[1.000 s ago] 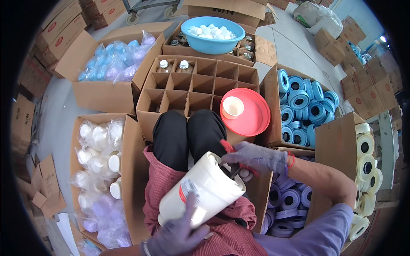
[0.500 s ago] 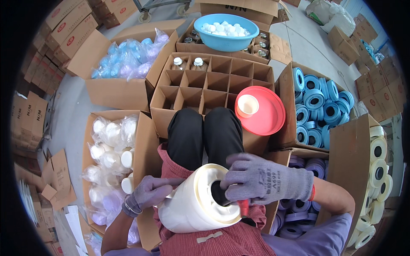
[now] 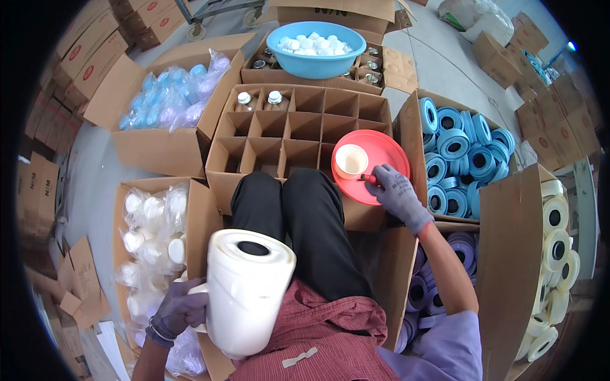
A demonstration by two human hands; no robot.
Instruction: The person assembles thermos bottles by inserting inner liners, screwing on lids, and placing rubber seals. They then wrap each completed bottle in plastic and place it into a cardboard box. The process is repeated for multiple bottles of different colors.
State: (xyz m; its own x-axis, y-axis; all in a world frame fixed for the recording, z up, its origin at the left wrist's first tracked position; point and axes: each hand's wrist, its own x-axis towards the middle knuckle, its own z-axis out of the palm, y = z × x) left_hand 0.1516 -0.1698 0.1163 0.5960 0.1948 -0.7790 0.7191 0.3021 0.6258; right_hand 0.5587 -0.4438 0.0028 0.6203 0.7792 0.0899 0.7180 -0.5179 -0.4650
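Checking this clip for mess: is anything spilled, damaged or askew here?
Nothing spilled or damaged. Only oddity: the round red plastic tray rests tilted across the divided cardboard box corner, overhanging it, with a small white cup on it.

Cardboard boxes [image 3: 165, 143] on concrete floor [image 3: 445, 63]

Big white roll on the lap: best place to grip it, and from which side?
Probably the side wall of the roll, from the person's left, where the left hand already cups it. It stands upright, core hole facing up, too wide to pinch; a second hand on the opposite side would steady it.
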